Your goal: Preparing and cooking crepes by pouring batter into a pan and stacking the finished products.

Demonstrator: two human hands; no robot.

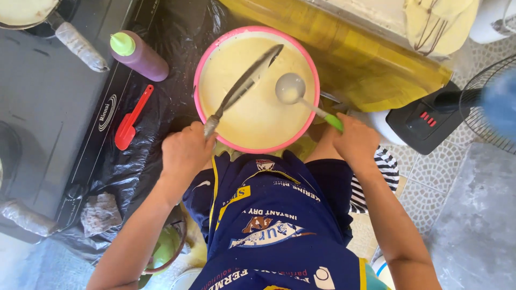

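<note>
Head view looked straight down on a seated person in a dark blue printed apron [274, 225], with a black stove top [48, 118] to the person's left, draped at its edge in black plastic sheet [140, 161]. Largest of the worked items was the pink-rimmed basin [200, 64], set just beyond the knees and filled nearly to the rim with pale yellow batter [258, 115]. A long metal spatula blade [247, 80] lay slantwise across the batter surface, its handle clamped in the closed fingers of the left hand [185, 150] at the near rim. The right hand [355, 140] was closed on the green handle of a ladle [290, 88], whose bowl sat over the batter and looked coated. As a judgement, the step in hand was working or portioning the batter; the next move would call for keeping the ladle level and letting it drip over the basin before carrying it across. Smaller items stood well apart to the left: a purple squeeze bottle with a green cap [138, 55], a red scraper [130, 121], a crumpled cloth [100, 213]. A fan [484, 102] was cut off at the right edge and blurred. The spatula handle was hidden inside the fist, the basin's depth could not be told, and the pan [24, 12] at top left was cropped.
</note>
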